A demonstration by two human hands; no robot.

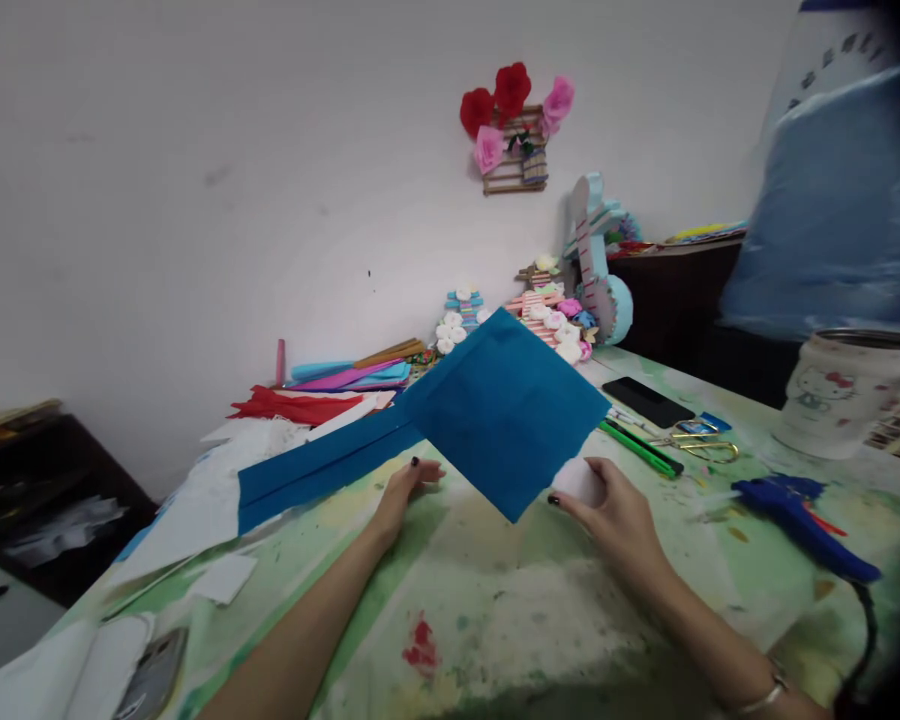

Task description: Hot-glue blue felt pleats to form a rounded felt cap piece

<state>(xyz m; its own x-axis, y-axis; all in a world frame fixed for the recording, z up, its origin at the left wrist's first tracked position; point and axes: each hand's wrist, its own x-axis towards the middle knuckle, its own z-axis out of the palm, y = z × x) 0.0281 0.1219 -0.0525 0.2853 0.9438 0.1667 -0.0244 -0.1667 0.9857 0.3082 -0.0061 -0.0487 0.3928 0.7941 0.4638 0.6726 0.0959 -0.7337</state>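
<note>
A square of blue paper or felt (506, 410) stands tilted, one corner down, in the middle of the view. At its lower right edge my right hand (619, 510) pinches a white rounded piece (581, 482) between thumb and fingers. The white piece touches or overlaps the blue edge; whether they are joined I cannot tell. To the left of the square's bottom corner, my left hand (412, 485) is held just off it, fingers apart and holding nothing. Behind the left hand lies a creased blue strip (322, 465) on white sheets.
On the right are a blue glue gun (802, 520), a green cutter knife (641, 448), gold-handled scissors (701, 440), a black phone (649, 400) and a white mug (832, 395). Coloured paper (352, 375) is piled at the back left. Another phone (154, 670) lies front left.
</note>
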